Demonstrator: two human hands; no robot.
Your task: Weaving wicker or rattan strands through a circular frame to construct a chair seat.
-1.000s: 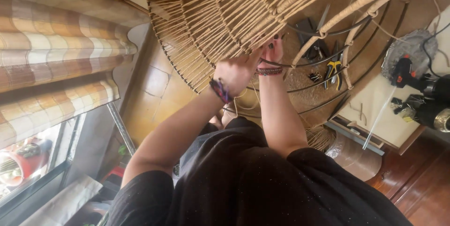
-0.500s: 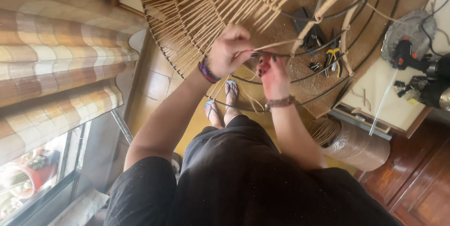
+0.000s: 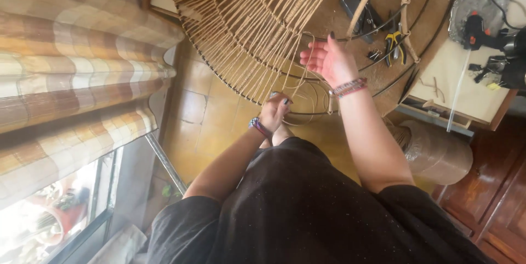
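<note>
1. Head view: your left hand (image 3: 274, 112), a dark beaded band at its wrist, is clenched at the lower edge of the large round woven frame of tan cord on black wire (image 3: 246, 28); what its fingers grip you cannot tell.
2. Your right hand (image 3: 329, 61) is raised with its fingers released and spread, palm showing, a thin loop of tan cord (image 3: 308, 72) hanging beside it.
3. The frame fills the top of the view, above the yellow tiled floor (image 3: 213, 127).
4. Yellow-handled pliers (image 3: 393, 42) lie near the right hand; a checked curtain (image 3: 71, 67) hangs at left.
</note>
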